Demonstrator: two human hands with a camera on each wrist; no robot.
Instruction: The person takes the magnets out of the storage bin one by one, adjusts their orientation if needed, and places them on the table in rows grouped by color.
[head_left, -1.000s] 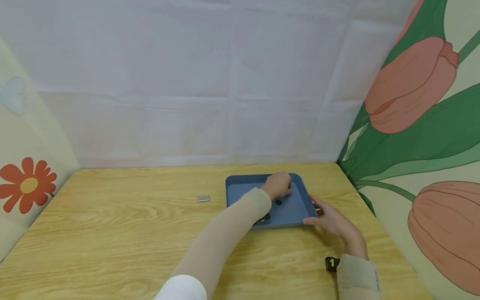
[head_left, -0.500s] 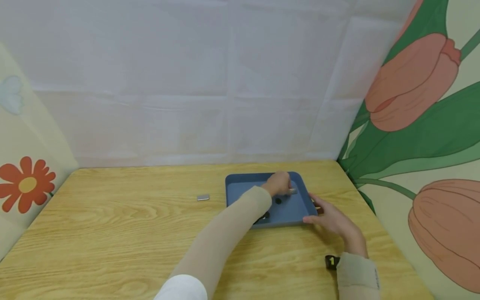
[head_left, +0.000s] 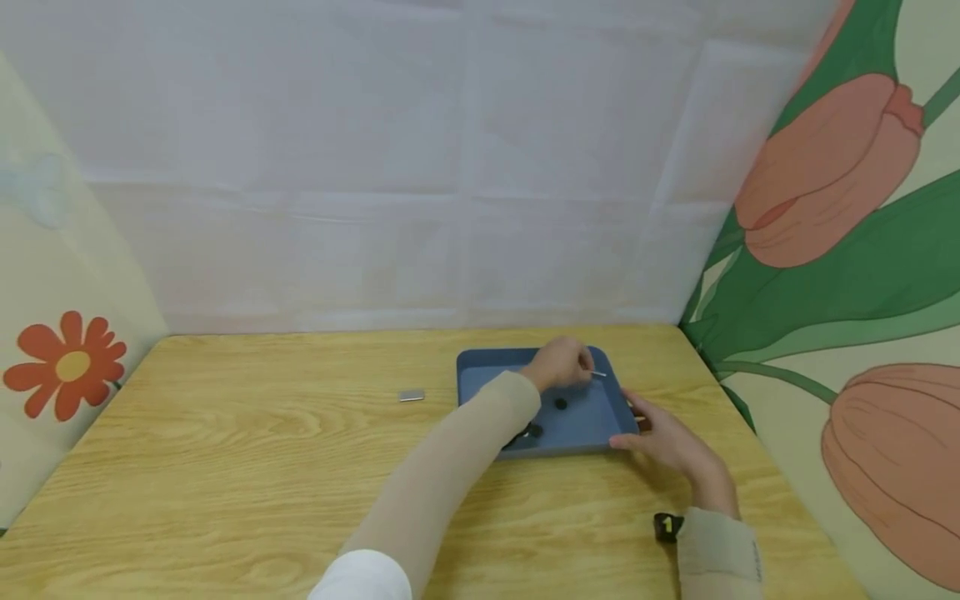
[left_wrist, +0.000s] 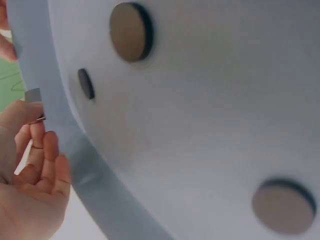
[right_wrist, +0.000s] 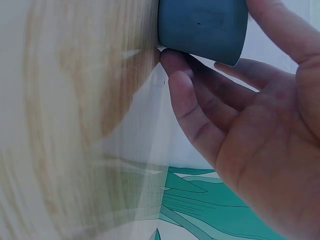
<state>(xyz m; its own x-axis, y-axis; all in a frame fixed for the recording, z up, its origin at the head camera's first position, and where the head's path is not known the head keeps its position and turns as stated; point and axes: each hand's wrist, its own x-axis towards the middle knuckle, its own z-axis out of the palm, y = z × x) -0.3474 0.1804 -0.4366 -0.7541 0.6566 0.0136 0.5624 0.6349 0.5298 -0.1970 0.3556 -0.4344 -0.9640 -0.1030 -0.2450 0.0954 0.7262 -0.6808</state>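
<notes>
1. Since a second ago the left hand [head_left: 561, 365] has lifted a little off the tray floor; the small silver piece [head_left: 598, 374] now pokes out past its fingertips toward the right rim, where earlier it was hidden under the hand.
2. The right hand [head_left: 660, 437] has barely shifted and stays on the tray's near right corner.
3. The left arm reaches forward and across in a beige sleeve, wrist over the blue tray [head_left: 480, 363], fingers curled and pinching the silver piece; the left wrist view shows the same piece [left_wrist: 33, 95] at the fingertips [left_wrist: 36, 131], just outside the tray's rounded wall [left_wrist: 60, 120].
4. The right hand grips that corner [right_wrist: 202, 25], thumb over the top and fingers [right_wrist: 192, 102] wrapped under and beside the rim, resting on the desk [head_left: 262, 433].
5. Below the left hand lies a dark disc [head_left: 560, 404] on the tray floor; another dark disc [head_left: 534, 431] sits nearer, beside the left forearm.
6. The tray's right rim lies between the two hands, its near edge just ahead of the right hand's knuckles.
7. Left of the left arm the desk runs open, with only a small grey block [head_left: 411, 396] well apart from the tray.
8. Near the right wrist a small black item with a yellow mark [head_left: 666, 526] sits on the desk.
</notes>
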